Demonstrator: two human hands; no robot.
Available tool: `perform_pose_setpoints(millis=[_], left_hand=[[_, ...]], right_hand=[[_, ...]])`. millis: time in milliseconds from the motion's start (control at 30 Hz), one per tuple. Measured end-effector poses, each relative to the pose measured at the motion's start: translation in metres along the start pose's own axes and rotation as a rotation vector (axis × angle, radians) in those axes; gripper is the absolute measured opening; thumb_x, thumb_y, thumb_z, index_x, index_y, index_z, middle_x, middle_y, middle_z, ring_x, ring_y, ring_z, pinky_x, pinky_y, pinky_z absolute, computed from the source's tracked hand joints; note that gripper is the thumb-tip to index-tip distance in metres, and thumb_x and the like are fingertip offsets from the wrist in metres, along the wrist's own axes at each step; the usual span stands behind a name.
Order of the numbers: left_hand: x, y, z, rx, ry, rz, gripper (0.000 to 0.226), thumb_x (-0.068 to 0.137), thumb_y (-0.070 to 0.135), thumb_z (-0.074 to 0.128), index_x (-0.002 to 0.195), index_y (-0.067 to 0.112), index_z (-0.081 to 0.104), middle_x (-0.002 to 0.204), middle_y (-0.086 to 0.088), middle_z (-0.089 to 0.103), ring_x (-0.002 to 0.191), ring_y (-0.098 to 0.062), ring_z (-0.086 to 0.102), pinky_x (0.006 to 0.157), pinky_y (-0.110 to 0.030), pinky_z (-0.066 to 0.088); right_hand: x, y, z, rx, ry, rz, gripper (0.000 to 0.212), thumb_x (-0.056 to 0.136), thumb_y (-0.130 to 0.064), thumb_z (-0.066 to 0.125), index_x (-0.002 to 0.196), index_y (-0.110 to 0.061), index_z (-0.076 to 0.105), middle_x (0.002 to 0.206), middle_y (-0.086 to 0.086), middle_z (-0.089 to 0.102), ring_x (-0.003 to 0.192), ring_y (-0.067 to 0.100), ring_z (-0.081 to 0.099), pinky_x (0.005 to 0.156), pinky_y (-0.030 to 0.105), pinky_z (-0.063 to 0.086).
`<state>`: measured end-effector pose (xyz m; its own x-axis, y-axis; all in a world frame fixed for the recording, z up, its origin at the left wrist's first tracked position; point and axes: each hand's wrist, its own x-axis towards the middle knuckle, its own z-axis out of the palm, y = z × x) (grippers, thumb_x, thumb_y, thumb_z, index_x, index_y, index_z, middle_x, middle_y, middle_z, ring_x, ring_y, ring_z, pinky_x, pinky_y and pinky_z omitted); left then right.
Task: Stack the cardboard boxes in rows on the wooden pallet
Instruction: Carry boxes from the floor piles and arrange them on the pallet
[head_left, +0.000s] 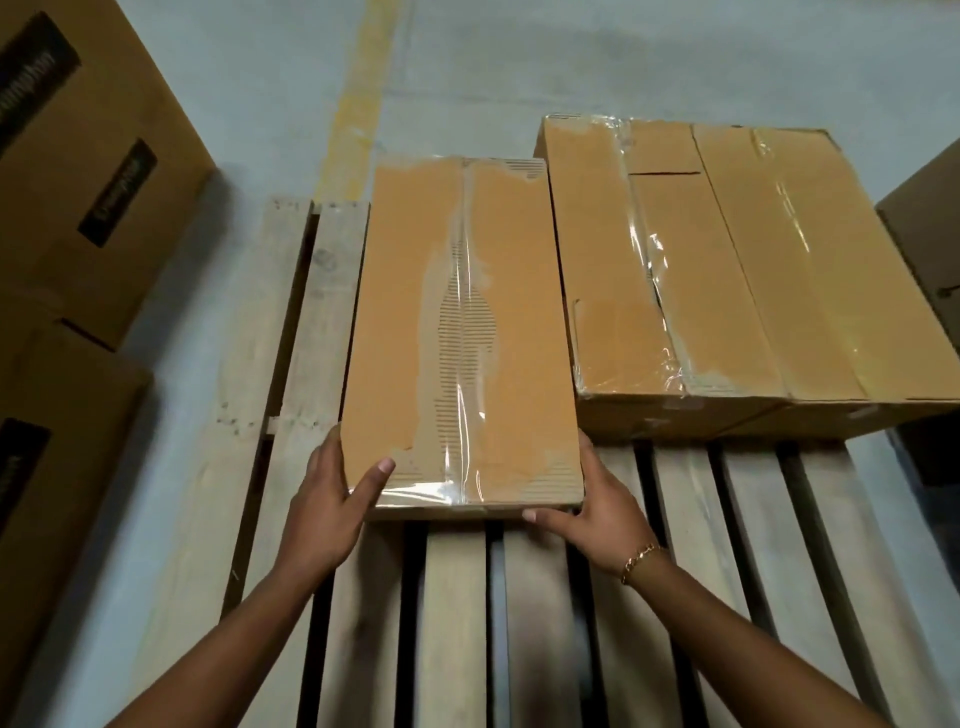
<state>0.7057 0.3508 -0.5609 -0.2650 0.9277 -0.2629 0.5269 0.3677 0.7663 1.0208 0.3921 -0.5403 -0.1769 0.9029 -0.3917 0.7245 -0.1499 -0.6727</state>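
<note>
Both hands hold the near end of one long box (462, 332). We see the left hand (332, 499) at the near-left corner, thumb flat on the top face and the fingers curled round the left side. The right hand (597, 514) is at the near-right corner, thumb along the near edge and the fingers wrapped round the right side. It wears a bracelet (641, 558).

The box lies straight ahead of the hands over the left part of the pallet (753, 519). Its long axis runs near to far, away from us, and both hands are about equally close. We cannot tell if it sits on the slats or is held just above them. A block of taped boxes (753, 260) stands just to its right on the pallet, with a narrow gap between. The held box's near end sticks out nearer to us than the block's near face, so we judge the next move is a push away from us and slightly right to line up the row.

The box is plain brown card. It has a clear tape strip down the centre seam, and the torn surface there shows the ribbing.

Larger printed boxes (78, 182) stand on the floor at left. A dark box (930, 249) is at the right edge, and a yellow line (358, 104) is on the far floor.
</note>
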Motion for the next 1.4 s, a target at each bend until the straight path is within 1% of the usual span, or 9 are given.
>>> perform_pose_setpoints(millis=[67, 200, 333, 433, 600, 767, 1000, 1233, 1400], left_hand=[[0.008, 0.001, 0.001, 0.024, 0.013, 0.024, 0.069, 0.094, 0.063, 0.055, 0.152, 0.036, 0.029, 0.147, 0.004, 0.047, 0.119, -0.012, 0.051, 0.096, -0.036, 0.045], [0.028, 0.0, -0.001, 0.092, -0.009, 0.068, 0.075, 0.093, 0.067, 0.051, 0.153, 0.03, 0.027, 0.149, -0.001, 0.045, 0.124, -0.02, 0.053, 0.099, -0.044, 0.049], [0.05, 0.008, 0.002, 0.098, 0.033, 0.091, 0.076, 0.092, 0.07, 0.051, 0.153, 0.031, 0.027, 0.151, -0.001, 0.046, 0.131, -0.026, 0.052, 0.101, -0.05, 0.05], [0.07, 0.017, 0.001, 0.086, 0.047, 0.095, 0.082, 0.09, 0.071, 0.052, 0.154, 0.027, 0.026, 0.153, -0.004, 0.046, 0.134, -0.029, 0.05, 0.103, -0.052, 0.047], [0.069, 0.026, -0.006, 0.091, 0.044, 0.057, 0.105, 0.083, 0.077, 0.056, 0.161, 0.024, 0.01, 0.162, -0.008, 0.036, 0.143, -0.034, 0.041, 0.111, -0.055, 0.04], [0.042, 0.016, -0.006, 0.07, -0.012, 0.177, 0.093, 0.076, 0.08, 0.063, 0.15, 0.042, 0.023, 0.15, 0.006, 0.05, 0.131, -0.023, 0.053, 0.103, -0.05, 0.05], [0.051, 0.0, 0.003, 0.07, -0.026, 0.137, 0.112, 0.074, 0.091, 0.05, 0.158, 0.044, -0.007, 0.166, 0.006, 0.027, 0.146, -0.027, 0.038, 0.113, -0.057, 0.041], [0.072, 0.001, 0.004, 0.068, -0.051, 0.128, 0.112, 0.078, 0.086, 0.054, 0.159, 0.04, -0.009, 0.169, 0.006, 0.018, 0.15, -0.024, 0.03, 0.117, -0.054, 0.035], [0.085, 0.005, 0.006, 0.021, -0.046, 0.097, 0.105, 0.082, 0.087, 0.048, 0.159, 0.041, -0.007, 0.17, 0.006, 0.013, 0.154, -0.024, 0.022, 0.12, -0.057, 0.029]], right_hand=[[0.005, -0.003, -0.003, -0.123, 0.045, -0.016, 0.113, 0.061, -0.073, 0.076, 0.15, -0.049, 0.012, 0.14, -0.013, 0.054, 0.123, 0.016, 0.055, 0.097, 0.04, 0.052], [0.011, -0.011, -0.007, -0.593, 0.352, -0.087, 0.127, 0.06, -0.088, 0.062, 0.157, -0.023, 0.011, 0.156, 0.003, 0.028, 0.138, 0.025, 0.032, 0.11, 0.045, 0.033], [0.036, -0.016, -0.018, -0.698, 0.348, -0.041, 0.142, 0.054, -0.101, 0.044, 0.158, -0.018, -0.006, 0.167, 0.002, -0.004, 0.153, 0.025, 0.0, 0.121, 0.049, 0.012], [0.055, -0.019, -0.025, -0.736, 0.307, -0.01, 0.142, 0.053, -0.105, 0.033, 0.158, -0.018, -0.009, 0.167, 0.0, -0.014, 0.153, 0.022, -0.01, 0.122, 0.05, 0.003], [0.062, -0.022, -0.03, -0.716, 0.257, -0.043, 0.134, 0.059, -0.102, 0.032, 0.159, -0.02, -0.004, 0.167, -0.003, -0.011, 0.154, 0.017, -0.008, 0.124, 0.047, 0.001], [0.054, -0.012, -0.039, -0.685, 0.264, -0.081, 0.119, 0.073, -0.091, 0.042, 0.16, -0.02, 0.004, 0.168, -0.004, -0.004, 0.154, 0.013, -0.004, 0.124, 0.038, 0.002], [0.056, -0.008, -0.043, -0.669, 0.331, -0.12, 0.111, 0.07, -0.089, 0.052, 0.155, -0.023, 0.027, 0.165, -0.006, 0.017, 0.152, 0.014, 0.014, 0.122, 0.039, 0.015], [0.067, -0.013, -0.046, -0.697, 0.449, -0.13, 0.088, 0.065, -0.087, 0.059, 0.13, -0.028, 0.05, 0.139, -0.009, 0.049, 0.129, 0.015, 0.045, 0.1, 0.04, 0.038], [0.075, -0.016, -0.045, -0.726, 0.521, -0.132, 0.075, 0.065, -0.088, 0.058, 0.111, -0.029, 0.055, 0.114, -0.01, 0.055, 0.108, 0.015, 0.051, 0.087, 0.039, 0.04]])
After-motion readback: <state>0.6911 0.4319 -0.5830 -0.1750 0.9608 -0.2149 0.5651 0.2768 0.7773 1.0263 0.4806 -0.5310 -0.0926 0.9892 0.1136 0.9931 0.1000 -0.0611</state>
